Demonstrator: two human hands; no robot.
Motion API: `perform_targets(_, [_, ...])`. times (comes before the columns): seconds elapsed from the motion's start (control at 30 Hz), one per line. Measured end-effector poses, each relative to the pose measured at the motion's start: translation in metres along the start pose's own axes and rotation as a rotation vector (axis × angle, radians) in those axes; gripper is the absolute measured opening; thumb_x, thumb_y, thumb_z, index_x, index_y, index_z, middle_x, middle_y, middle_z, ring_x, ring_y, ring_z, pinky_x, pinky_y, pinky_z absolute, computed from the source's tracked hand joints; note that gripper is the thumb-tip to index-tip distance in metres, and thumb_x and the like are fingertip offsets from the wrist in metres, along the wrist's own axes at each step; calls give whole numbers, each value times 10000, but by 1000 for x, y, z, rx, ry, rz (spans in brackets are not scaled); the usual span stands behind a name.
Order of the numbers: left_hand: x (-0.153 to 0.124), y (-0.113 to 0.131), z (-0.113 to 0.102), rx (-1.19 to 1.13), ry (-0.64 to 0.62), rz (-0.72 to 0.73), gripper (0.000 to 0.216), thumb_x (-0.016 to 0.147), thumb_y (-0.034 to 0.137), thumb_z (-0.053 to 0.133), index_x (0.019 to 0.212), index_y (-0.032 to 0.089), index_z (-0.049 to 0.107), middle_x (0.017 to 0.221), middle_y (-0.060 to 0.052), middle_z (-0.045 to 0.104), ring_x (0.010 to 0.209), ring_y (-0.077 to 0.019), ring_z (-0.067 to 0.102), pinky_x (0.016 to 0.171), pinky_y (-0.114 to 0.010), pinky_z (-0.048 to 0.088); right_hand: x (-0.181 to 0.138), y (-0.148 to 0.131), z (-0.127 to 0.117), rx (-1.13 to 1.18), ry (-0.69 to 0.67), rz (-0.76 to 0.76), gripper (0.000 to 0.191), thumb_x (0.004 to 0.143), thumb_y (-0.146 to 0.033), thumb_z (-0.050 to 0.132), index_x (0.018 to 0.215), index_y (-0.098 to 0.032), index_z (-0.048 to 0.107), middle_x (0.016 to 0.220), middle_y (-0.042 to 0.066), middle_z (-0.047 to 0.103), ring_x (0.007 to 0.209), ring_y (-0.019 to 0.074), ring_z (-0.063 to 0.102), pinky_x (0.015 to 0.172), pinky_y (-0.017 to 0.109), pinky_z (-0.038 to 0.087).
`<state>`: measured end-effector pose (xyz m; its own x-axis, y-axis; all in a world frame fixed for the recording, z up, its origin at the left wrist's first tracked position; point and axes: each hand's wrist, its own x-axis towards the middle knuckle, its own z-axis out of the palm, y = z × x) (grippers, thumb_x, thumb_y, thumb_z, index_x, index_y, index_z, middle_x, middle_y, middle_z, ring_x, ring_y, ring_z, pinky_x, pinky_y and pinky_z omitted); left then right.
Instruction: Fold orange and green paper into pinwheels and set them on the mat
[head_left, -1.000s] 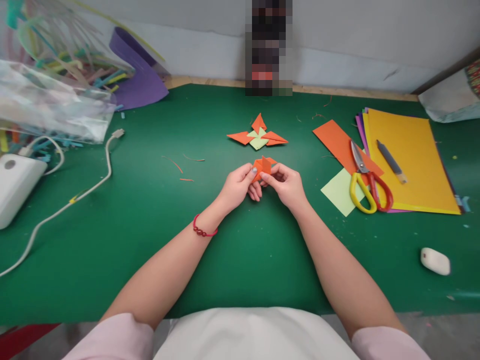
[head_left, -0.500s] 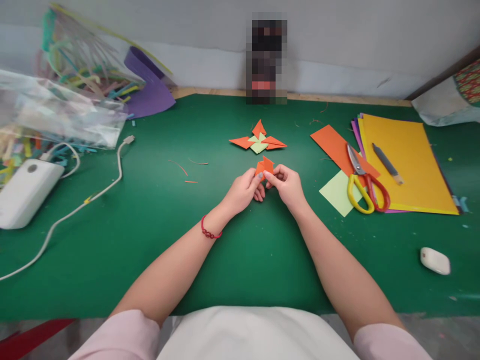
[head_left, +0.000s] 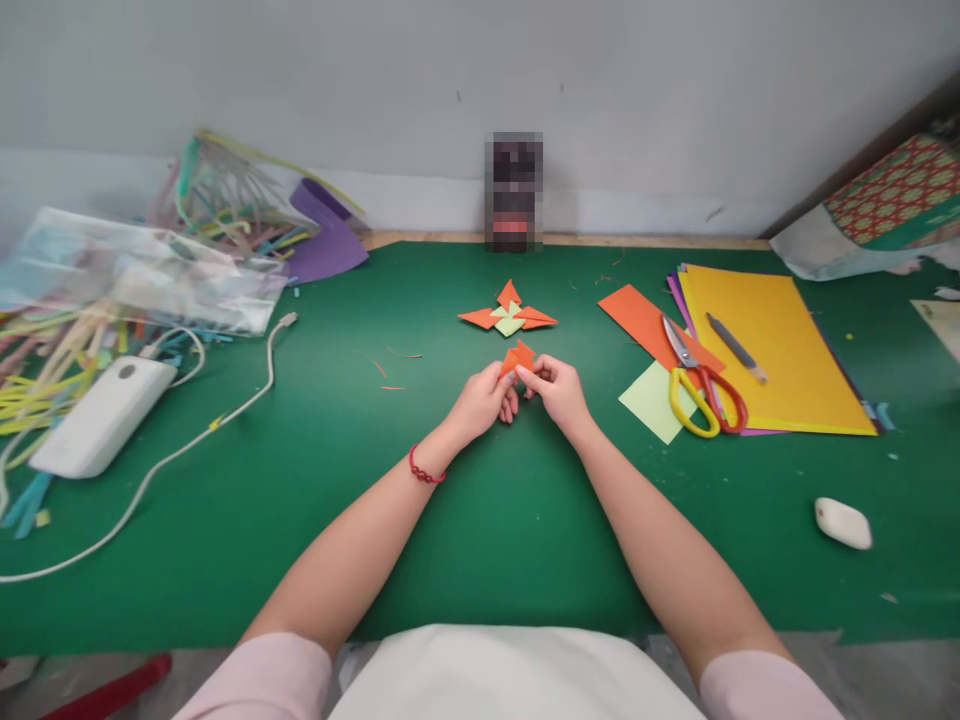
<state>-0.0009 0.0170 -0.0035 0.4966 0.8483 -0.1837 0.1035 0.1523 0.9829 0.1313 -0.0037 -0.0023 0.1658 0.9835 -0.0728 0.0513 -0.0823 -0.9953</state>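
Both my hands meet over the middle of the green table mat (head_left: 525,520). My left hand (head_left: 482,403) and my right hand (head_left: 556,390) pinch a small folded orange paper piece (head_left: 519,357) between their fingertips, just above the mat. A red bead bracelet (head_left: 424,470) circles my left wrist. Just beyond the hands lies a folded paper pinwheel (head_left: 510,316) in orange with a pale green centre, flat on the mat.
Right of the hands: a pale green square (head_left: 651,400), an orange sheet (head_left: 645,320), yellow-and-red scissors (head_left: 701,395), a yellow paper stack (head_left: 772,340) with a grey pen (head_left: 736,347). A white eraser (head_left: 843,522) lies front right. Left: white device (head_left: 105,415), cable (head_left: 187,445), plastic bag (head_left: 142,270) of strips.
The camera has tilted up and back, so everything sits lower and smaller in view. My hands stay together on the orange piece, fingers shifting slightly.
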Motion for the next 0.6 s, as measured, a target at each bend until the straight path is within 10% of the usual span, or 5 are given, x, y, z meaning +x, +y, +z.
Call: perform_targets(0.6, [5,3,-17,-189,-205,-7,384,776,519,577,730,157,460,474,-3,599,331,-99,521,363,-184,386,1,6,1,2,-223,-140,464,708,-662,561,614,-222,448,480,-45,495,443,106,460,469,255,389])
